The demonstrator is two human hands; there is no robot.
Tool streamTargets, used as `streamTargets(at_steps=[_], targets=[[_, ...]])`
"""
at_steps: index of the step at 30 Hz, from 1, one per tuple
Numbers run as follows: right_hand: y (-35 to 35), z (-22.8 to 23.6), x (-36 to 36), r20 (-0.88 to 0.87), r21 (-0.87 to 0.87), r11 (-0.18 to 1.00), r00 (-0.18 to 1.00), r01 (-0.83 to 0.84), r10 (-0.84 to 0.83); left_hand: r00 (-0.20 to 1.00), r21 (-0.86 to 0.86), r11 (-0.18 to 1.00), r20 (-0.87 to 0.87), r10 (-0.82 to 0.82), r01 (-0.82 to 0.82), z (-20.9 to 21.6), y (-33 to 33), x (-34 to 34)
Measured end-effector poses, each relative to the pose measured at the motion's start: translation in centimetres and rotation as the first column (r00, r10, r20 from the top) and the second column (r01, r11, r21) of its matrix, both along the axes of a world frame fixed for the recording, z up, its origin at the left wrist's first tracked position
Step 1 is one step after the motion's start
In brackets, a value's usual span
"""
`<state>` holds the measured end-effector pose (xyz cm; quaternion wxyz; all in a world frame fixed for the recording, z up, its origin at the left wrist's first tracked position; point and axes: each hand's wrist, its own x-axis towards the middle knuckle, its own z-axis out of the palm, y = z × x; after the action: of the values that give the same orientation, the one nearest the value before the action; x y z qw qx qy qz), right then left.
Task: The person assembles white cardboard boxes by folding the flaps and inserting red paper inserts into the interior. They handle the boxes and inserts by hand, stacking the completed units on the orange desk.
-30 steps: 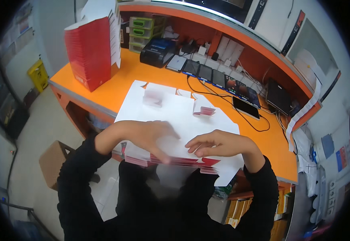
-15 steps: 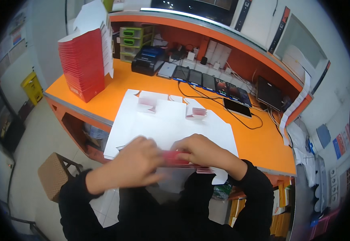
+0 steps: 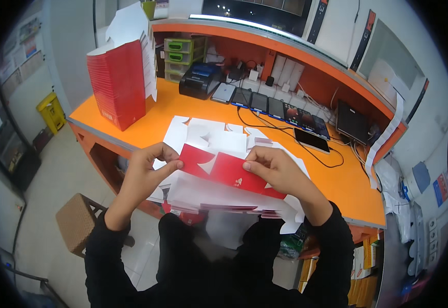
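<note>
From my remote seat, I see L hand [image 3: 146, 170] & R hand [image 3: 279, 172] pinching red card flap [image 3: 229, 172] btwn them, long axis L–R, dipping rightward; neither's nearer.

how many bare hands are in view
2: the bare left hand pinches the left end of a red cardboard panel; the bare right hand pinches the panel's upper edge farther right.

Looks down and forward from the head, through the left fisheye of a side-by-side pair. Faces the desk [image 3: 355, 197] over its front edge, with the shelf [image 3: 265, 41] farther, toward the top. Takes the left hand [image 3: 149, 172] and right hand [image 3: 273, 167] from rather near above, with the lap [image 3: 171, 246] just below. Is upright, but bends straight edges toward the dark rim.
</note>
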<state>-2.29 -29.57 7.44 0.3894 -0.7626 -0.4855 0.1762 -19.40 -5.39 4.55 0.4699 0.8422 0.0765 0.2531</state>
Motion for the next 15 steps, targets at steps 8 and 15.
streamTargets(at_steps=[8, 15], targets=[[1.4, -2.3, 0.1, -0.077, -0.06, 0.993, 0.992, -0.106, 0.101, 0.975, 0.447, 0.889, 0.135, -0.175, 0.097, 0.6, -3.2, 2.5], [1.2, -1.7, -0.1, -0.13, -0.068, 0.987, 0.982, -0.148, 0.138, 0.953, 0.63, 0.753, 0.062, -0.295, 0.192, 0.4, -6.2, 4.2]])
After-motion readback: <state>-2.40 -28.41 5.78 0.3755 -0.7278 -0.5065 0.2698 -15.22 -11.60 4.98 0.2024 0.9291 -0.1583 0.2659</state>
